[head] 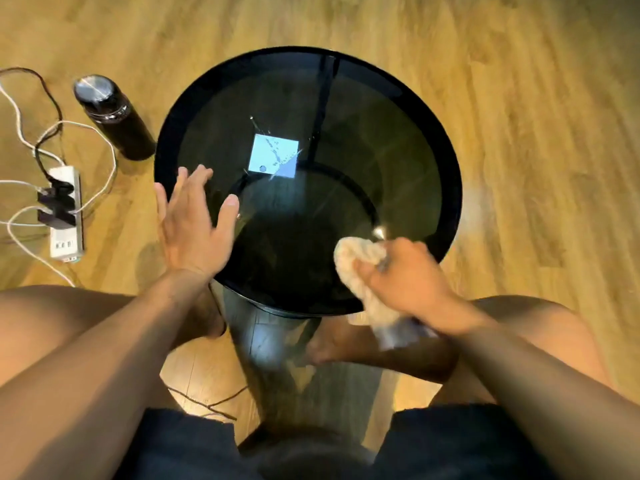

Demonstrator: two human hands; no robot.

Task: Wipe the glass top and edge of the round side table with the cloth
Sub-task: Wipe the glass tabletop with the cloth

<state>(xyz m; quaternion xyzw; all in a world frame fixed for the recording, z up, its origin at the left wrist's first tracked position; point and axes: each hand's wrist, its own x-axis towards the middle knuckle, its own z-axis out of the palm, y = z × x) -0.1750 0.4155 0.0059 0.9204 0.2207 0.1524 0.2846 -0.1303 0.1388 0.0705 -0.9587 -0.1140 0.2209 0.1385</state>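
Observation:
The round side table [446, 157] has a dark glass top with a black rim and fills the middle of the head view. A bright square ceiling reflection sits near its centre. My right hand [408, 278] is closed around a crumpled beige cloth [356, 261], pressing it on the near right part of the glass; the cloth's tail hangs over the near edge. My left hand [194, 220] is flat with fingers spread at the near left rim, holding nothing.
A dark metal flask [110, 116] stands on the wooden floor left of the table. Further left lies a white power strip [65, 213] with plugs and trailing cables. My bare knees and feet flank the table's base below the glass.

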